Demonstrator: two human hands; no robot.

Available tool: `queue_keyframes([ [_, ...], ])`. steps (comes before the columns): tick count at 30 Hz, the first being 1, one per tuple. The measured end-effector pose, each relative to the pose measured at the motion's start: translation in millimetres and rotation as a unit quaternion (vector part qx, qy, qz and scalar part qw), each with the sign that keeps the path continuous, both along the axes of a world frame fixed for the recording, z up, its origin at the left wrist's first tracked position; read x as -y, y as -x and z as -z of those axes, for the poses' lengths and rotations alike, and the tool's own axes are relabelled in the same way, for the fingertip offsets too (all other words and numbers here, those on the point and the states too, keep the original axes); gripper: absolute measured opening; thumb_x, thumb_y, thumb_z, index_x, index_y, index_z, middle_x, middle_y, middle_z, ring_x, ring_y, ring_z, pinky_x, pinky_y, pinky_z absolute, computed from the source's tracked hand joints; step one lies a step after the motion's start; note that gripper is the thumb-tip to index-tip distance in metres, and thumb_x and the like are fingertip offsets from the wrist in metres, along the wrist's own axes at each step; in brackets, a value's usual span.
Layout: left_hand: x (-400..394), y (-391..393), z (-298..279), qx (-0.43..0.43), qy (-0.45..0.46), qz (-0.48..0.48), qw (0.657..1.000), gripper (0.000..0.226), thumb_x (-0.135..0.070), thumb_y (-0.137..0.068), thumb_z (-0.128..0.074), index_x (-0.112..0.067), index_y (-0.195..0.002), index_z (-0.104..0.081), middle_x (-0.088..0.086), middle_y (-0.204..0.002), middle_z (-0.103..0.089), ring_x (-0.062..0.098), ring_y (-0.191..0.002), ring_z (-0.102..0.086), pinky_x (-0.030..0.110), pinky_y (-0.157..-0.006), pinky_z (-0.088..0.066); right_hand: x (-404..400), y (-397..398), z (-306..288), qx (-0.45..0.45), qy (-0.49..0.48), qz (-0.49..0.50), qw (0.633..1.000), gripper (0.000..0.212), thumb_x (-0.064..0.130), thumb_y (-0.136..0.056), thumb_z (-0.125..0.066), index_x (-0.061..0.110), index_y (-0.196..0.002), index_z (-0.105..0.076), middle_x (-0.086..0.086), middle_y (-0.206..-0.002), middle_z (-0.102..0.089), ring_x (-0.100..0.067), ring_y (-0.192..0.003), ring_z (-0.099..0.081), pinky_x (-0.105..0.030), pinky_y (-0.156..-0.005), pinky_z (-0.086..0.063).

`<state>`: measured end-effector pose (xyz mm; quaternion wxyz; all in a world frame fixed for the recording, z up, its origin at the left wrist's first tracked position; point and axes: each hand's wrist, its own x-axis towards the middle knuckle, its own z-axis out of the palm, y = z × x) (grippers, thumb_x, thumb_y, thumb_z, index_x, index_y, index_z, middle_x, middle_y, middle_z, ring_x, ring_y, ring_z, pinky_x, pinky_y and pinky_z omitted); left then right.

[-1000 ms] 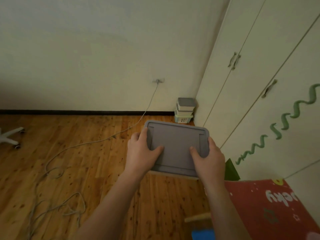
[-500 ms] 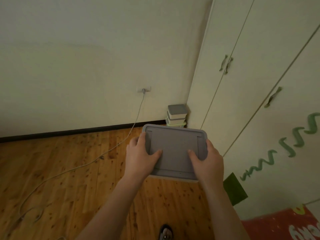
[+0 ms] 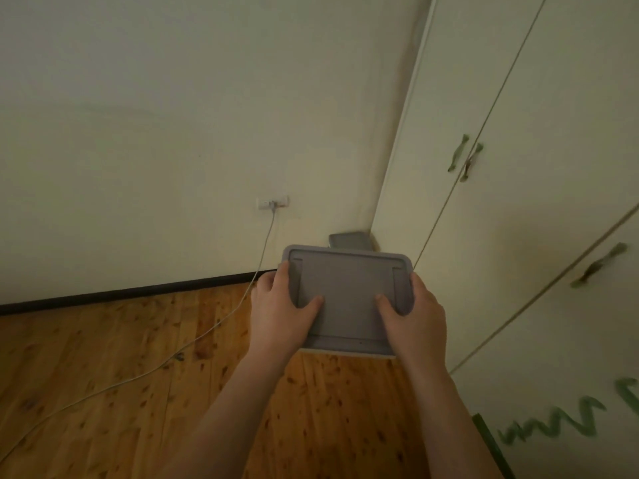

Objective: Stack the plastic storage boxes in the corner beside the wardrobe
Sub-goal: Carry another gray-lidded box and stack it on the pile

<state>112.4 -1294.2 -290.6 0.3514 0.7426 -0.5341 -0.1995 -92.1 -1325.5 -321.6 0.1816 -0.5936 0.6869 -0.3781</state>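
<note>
Box (image 3: 347,299) with grey lid held mid-air over wood floor (image 3: 103,357), near wardrobe (image 3: 518,202)
Left hand (image 3: 281,314) and right hand (image 3: 413,316) clamped on opposite sides, thumbs on lid; grey stacked box (image 3: 349,240) behind in corner

No readable text, labels, brands or numbers, grey box lid (image 3: 349,295) plain, wardrobe doors (image 3: 539,202) unmarked, squiggle decoration only
</note>
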Motion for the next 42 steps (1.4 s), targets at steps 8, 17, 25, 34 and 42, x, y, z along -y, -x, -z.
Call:
queue_keyframes([
  [8, 100.3, -35.8, 22.0, -0.014, -0.012, -0.001, 1.0, 0.085, -0.051, -0.083, -0.068, -0.027, -0.151, -0.024, 0.001, -0.142, -0.037, 0.02, -0.129, -0.035, 0.039, -0.106, -0.04, 100.3, -33.6, 13.5, -0.024, -0.028, -0.001, 0.999, 0.079, 0.066, -0.081, -0.058, 0.03, -0.149, -0.038, 0.004, -0.135, -0.057, -0.024, -0.121, -0.054, -0.047, -0.096, -0.053],
  [17, 248.3, -96.5, 40.4, -0.042, -0.026, 0.021, 0.999, 0.083, -0.05, -0.083, -0.069, -0.026, -0.15, -0.026, 0.002, -0.138, -0.038, 0.02, -0.126, -0.036, 0.036, -0.104, -0.039, 237.3, -93.6, 20.0, -0.04, -0.048, 0.022, 0.998, 0.081, 0.07, -0.079, -0.054, 0.032, -0.148, -0.038, 0.002, -0.134, -0.057, -0.024, -0.12, -0.054, -0.048, -0.096, -0.052],
  [25, 343.9, -111.4, 38.2, -0.051, -0.025, 0.068, 0.996, 0.085, -0.045, -0.084, -0.07, -0.023, -0.152, -0.024, 0.005, -0.14, -0.037, 0.022, -0.128, -0.035, 0.036, -0.106, -0.036, 322.6, -111.5, 16.5, -0.031, -0.053, 0.076, 0.995, 0.08, 0.062, -0.082, -0.061, 0.024, -0.149, -0.038, -0.001, -0.14, -0.053, -0.026, -0.125, -0.051, -0.05, -0.1, -0.05],
  [34, 437.2, -89.4, 53.3, -0.047, -0.062, 0.11, 0.991, 0.087, -0.045, -0.086, -0.068, -0.024, -0.153, -0.016, 0.005, -0.145, -0.034, 0.022, -0.131, -0.034, 0.039, -0.108, -0.038, 417.5, -85.7, 23.5, -0.023, -0.04, 0.087, 0.995, 0.071, 0.04, -0.088, -0.07, 0.016, -0.148, -0.041, -0.003, -0.144, -0.043, -0.023, -0.125, -0.049, -0.035, -0.099, -0.042],
  [42, 541.9, -36.5, 75.8, -0.067, -0.104, 0.078, 0.989, 0.083, -0.042, -0.087, -0.068, -0.028, -0.152, -0.018, 0.001, -0.144, -0.036, 0.021, -0.13, -0.039, 0.044, -0.107, -0.044, 547.2, -32.0, 37.4, -0.015, -0.05, 0.023, 0.998, 0.061, 0.029, -0.09, -0.068, 0.016, -0.145, -0.045, -0.002, -0.14, -0.048, -0.022, -0.122, -0.051, -0.027, -0.094, -0.038],
])
